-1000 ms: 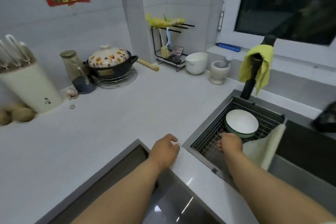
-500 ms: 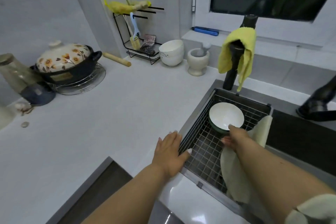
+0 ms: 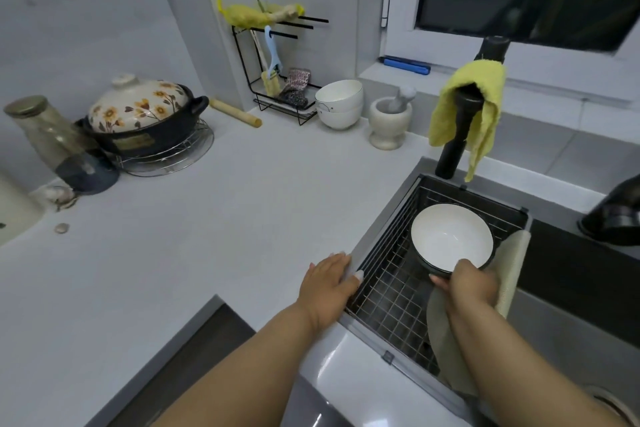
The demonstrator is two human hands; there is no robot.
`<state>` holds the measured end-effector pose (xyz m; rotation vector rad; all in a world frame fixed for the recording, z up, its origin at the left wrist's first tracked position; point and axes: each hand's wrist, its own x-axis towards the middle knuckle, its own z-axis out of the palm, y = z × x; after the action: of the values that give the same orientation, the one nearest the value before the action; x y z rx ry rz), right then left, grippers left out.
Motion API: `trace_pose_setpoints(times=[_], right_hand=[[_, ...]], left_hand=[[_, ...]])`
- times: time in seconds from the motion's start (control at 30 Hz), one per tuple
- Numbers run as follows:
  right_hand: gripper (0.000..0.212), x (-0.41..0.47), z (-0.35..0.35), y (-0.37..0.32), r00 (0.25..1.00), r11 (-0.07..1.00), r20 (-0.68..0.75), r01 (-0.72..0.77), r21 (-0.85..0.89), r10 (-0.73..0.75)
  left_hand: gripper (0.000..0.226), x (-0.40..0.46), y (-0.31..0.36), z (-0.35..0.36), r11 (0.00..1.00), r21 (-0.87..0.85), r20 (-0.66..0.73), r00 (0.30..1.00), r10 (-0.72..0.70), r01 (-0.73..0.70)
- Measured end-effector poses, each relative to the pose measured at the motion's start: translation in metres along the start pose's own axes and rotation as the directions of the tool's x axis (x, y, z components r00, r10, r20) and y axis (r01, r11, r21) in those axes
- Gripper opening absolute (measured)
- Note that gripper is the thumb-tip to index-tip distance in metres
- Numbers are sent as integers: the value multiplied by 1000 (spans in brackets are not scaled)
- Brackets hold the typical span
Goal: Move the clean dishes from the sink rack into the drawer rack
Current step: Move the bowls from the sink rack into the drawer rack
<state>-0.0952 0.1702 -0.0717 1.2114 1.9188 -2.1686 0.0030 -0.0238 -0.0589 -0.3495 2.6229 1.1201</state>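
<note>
A bowl point(image 3: 450, 236), white inside and dark green outside, sits tilted in the black wire sink rack point(image 3: 391, 284) set into the sink. My right hand point(image 3: 467, 282) grips the bowl's near rim, thumb on the inner edge. My left hand point(image 3: 329, 282) rests flat on the counter edge beside the rack, fingers straight. A pale cloth point(image 3: 446, 347) hangs over the rack's right side under my right arm. The open drawer point(image 3: 194, 357) shows as a dark gap at the bottom; its rack is hidden.
A black tap with a yellow cloth point(image 3: 467, 107) stands behind the sink. Two stacked white bowls point(image 3: 339, 102), a mortar and pestle point(image 3: 389, 121), a utensil stand point(image 3: 277, 80), a flowered clay pot point(image 3: 138, 114) and a glass jar point(image 3: 55, 142) line the back of the white counter point(image 3: 207, 218).
My right hand has moved from the rack's near side up to the bowl and closed on its rim. My left hand slid to the counter edge by the rack. The view shifted right.
</note>
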Motion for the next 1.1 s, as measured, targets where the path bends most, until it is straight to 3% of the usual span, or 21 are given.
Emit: trace_pose_setpoints(times=[0.1,0.27,0.43,0.57,0.73,0.9,1.1], right_hand=[[53,-28,-13,-2,993,997,88,82,6,-82],[41,-85,-15,-6,944,984,289,174,-28,-159],[23,-153,0,-1,836,950,497,305,-70,-231],[23,-195,10,18,708,932,670,356,-66,-223],[15,-243,19,47,536,913,826,402,-71,-172],[24,-292,28,88,332,921,943,368,-132,3],[32,-360,15,137,117,934,970,267,-237,213]], left_hand=[[53,-4,9,-12,947,-312,-11,996,-88,80],[50,-31,16,-33,785,-616,-179,960,-215,61],[48,-65,10,-57,489,-869,-206,950,-235,-68],[55,-100,-11,-74,370,-924,-201,944,-261,-94],[62,-159,-50,-90,261,-956,-239,865,-442,-131],[37,-232,-82,-97,103,-970,-238,770,-592,-221],[43,-328,-125,-90,52,-960,-231,672,-703,-275]])
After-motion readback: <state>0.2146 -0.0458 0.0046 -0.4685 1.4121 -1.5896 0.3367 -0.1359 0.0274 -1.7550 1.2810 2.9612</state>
